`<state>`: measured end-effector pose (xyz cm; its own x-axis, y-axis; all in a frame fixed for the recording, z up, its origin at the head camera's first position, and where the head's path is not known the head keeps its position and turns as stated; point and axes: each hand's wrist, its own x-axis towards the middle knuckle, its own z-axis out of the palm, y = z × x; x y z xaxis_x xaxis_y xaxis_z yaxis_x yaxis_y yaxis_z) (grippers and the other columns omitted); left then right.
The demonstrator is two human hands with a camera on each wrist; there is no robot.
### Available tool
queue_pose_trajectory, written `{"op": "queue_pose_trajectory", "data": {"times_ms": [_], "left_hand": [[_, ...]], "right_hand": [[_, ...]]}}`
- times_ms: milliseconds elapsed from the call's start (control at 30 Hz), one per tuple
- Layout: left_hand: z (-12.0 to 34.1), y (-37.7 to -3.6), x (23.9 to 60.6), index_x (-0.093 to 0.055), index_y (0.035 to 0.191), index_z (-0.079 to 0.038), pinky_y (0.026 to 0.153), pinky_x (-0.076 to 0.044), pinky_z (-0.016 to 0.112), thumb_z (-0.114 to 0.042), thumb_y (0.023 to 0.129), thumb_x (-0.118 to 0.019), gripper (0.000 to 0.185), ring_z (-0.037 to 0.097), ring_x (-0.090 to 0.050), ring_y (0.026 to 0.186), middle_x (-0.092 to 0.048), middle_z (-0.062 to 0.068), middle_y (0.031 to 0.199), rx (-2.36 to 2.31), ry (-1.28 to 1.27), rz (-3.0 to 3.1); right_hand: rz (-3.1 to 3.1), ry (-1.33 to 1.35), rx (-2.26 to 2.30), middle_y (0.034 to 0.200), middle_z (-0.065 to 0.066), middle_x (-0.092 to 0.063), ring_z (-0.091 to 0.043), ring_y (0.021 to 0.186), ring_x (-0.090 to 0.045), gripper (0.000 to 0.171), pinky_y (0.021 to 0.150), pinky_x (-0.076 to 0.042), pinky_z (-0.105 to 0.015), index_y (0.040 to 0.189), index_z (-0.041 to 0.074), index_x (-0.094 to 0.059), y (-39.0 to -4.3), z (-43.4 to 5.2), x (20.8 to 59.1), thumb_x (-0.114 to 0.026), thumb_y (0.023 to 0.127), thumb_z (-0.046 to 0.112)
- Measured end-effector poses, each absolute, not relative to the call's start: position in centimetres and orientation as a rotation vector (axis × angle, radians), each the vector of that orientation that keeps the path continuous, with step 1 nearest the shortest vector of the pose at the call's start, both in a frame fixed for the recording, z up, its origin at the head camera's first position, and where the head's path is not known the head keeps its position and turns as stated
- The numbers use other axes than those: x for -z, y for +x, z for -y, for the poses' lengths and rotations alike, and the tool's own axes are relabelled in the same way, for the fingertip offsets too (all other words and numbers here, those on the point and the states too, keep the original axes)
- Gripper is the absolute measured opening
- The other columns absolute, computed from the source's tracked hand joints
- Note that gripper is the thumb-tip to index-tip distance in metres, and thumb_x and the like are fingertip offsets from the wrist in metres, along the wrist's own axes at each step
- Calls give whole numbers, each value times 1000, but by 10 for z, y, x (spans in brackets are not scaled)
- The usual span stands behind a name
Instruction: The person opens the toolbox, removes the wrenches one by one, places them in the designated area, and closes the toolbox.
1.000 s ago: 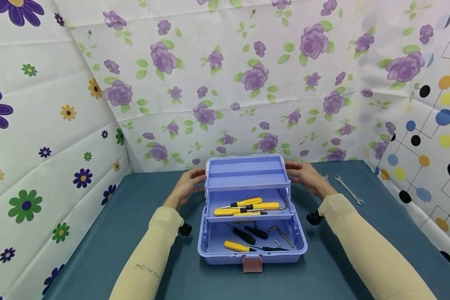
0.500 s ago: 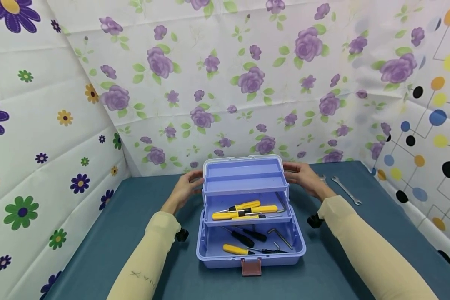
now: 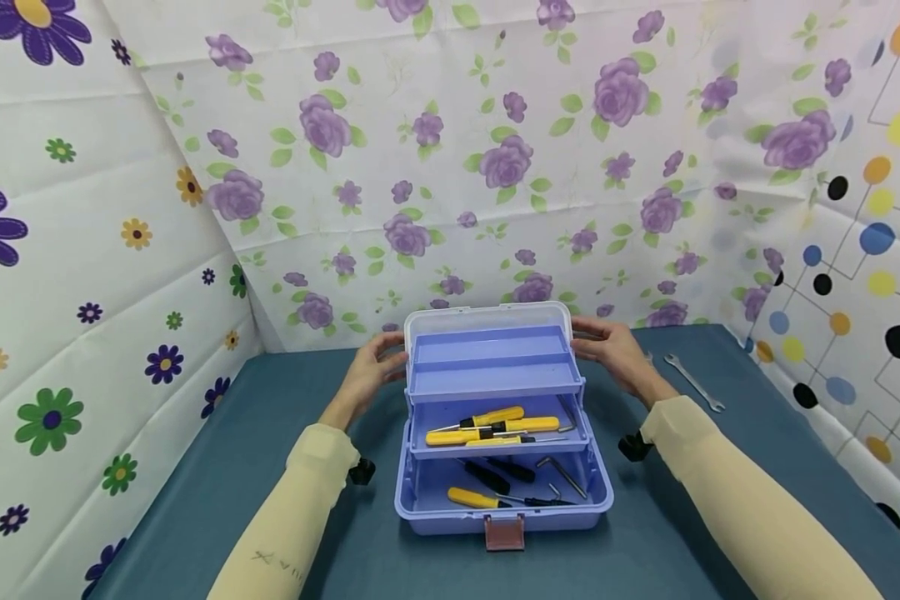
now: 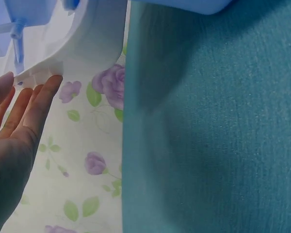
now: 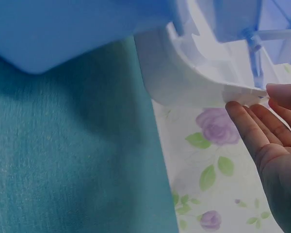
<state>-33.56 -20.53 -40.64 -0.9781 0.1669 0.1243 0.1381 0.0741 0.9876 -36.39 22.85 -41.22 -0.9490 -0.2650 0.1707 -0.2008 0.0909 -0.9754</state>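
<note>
Toolbox (image 3: 495,492) long axis left-right, latch facing the person, left hand (image 3: 371,375) and right hand (image 3: 618,354) fingers straight against lid (image 3: 487,315)

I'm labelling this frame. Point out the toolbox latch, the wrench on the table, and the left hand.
toolbox latch (image 3: 505,532), head view, middle of the brown flap.
wrench (image 3: 693,381), head view, middle of its shaft.
left hand (image 3: 370,375), head view, back of the hand.
</note>
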Motion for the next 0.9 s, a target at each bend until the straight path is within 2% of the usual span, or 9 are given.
{"op": "queue_pose_trajectory", "data": {"times_ms": [333,467,667,900], "left_hand": [[205,-323,399,-47,145,5,90,-60,34,2,106,-57,41,16,-65,116,-50,24,150,-2130,457,-2330],[204,-316,396,-48,145,6,90,-60,33,2,105,-57,40,15,-64,116,-51,25,147,-2136,470,-2346],[204,-309,392,-48,143,7,90,-60,32,3,104,-59,40,21,-63,121,-51,28,145,-2173,499,-2324],[204,-304,389,-46,142,9,93,-59,34,4,103,-60,41,38,-56,133,-49,32,147,-2190,561,-2307]], "right_hand": [[-2303,-524,2090,148,-31,-51,-4,112,-66,54,93,-58,-29,149,-6,-50,-349,-227,402,-70,101,9],[-2335,-541,2077,148,-29,-52,-10,118,-64,53,92,-58,-24,147,-6,-51,-345,-227,400,-71,100,9],[-2397,-576,2047,148,-28,-53,-20,125,-62,51,92,-56,-21,146,-6,-52,-339,-226,395,-71,100,6],[-2445,-680,2055,145,-27,-53,-8,118,-63,48,92,-56,-20,143,-7,-53,-332,-226,392,-70,99,0]]}}
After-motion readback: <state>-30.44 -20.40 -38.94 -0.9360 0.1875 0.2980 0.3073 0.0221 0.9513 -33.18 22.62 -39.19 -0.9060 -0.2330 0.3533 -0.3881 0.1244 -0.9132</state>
